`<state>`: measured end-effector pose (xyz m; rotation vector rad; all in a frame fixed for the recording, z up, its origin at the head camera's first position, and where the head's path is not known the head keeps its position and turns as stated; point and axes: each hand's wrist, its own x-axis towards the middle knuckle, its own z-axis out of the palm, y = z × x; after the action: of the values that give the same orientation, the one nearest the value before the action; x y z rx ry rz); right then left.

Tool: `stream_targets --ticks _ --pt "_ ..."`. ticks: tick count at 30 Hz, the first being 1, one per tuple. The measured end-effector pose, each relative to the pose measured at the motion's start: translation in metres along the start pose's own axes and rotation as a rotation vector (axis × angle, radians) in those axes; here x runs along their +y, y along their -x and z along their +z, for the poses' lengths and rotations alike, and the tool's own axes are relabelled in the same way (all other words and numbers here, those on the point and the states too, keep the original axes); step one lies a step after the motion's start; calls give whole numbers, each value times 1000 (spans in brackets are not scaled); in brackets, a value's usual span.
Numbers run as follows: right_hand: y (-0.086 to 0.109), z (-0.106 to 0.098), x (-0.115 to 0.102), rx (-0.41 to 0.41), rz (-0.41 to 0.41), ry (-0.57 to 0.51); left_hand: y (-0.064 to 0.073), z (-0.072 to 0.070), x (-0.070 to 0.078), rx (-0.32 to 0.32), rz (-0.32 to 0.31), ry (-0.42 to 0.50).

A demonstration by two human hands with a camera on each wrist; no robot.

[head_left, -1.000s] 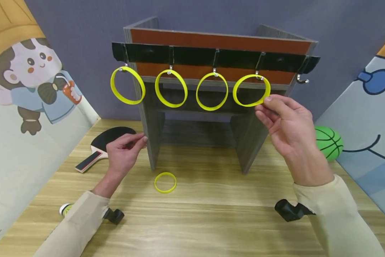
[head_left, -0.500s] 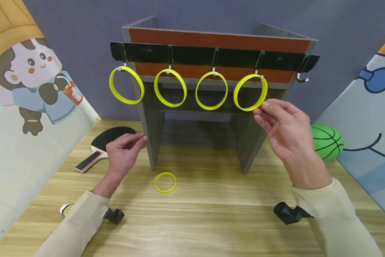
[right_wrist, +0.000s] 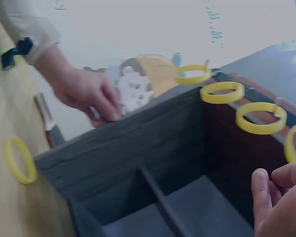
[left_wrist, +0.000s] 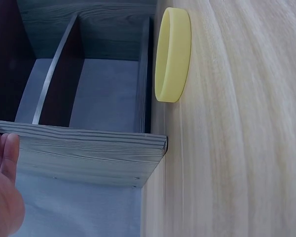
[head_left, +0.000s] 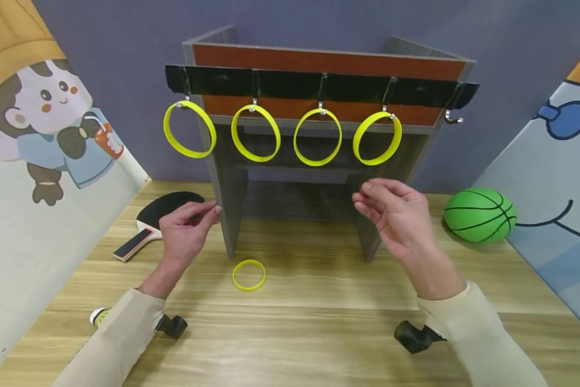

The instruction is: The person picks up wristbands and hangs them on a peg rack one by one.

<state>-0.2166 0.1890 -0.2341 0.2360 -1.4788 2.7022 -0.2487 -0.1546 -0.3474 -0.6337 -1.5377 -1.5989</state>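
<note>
My left hand [head_left: 184, 230] pinches the front edge of the grey wooden shelf's left side panel [head_left: 222, 188]. In the left wrist view its fingertips [left_wrist: 10, 153] lie at that edge. My right hand [head_left: 400, 217] is in the air before the shelf's right side, holding nothing, fingers loosely bent. Just above it, a yellow wristband [head_left: 356, 141] hangs from a metal hook. Several similar wristbands hang in a row to its left, below the black strip [head_left: 290, 86]. The hook at the far right [head_left: 453, 119] is bare. One more yellow wristband [head_left: 234, 275] lies on the table.
A table tennis paddle [head_left: 134, 244] lies left of the shelf, partly behind my left hand. A green ball with black lines [head_left: 480, 215] sits at the right by the wall. A white-capped item [head_left: 98, 316] shows beside my left sleeve.
My right hand has let go of the fourth wristband and moved down and left, away from it. That wristband now hangs free on its hook. My left hand stays put.
</note>
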Motion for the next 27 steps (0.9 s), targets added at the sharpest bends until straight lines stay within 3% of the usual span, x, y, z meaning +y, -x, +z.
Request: stream_targets --ticks 10,18,27 --pt "10 10 48 -43 118 196 0 1 4 -3 2 0" --pt "18 16 84 -72 209 307 -4 8 22 -2 11 10" --pt "26 17 124 -158 330 418 0 1 4 0 -11 19"
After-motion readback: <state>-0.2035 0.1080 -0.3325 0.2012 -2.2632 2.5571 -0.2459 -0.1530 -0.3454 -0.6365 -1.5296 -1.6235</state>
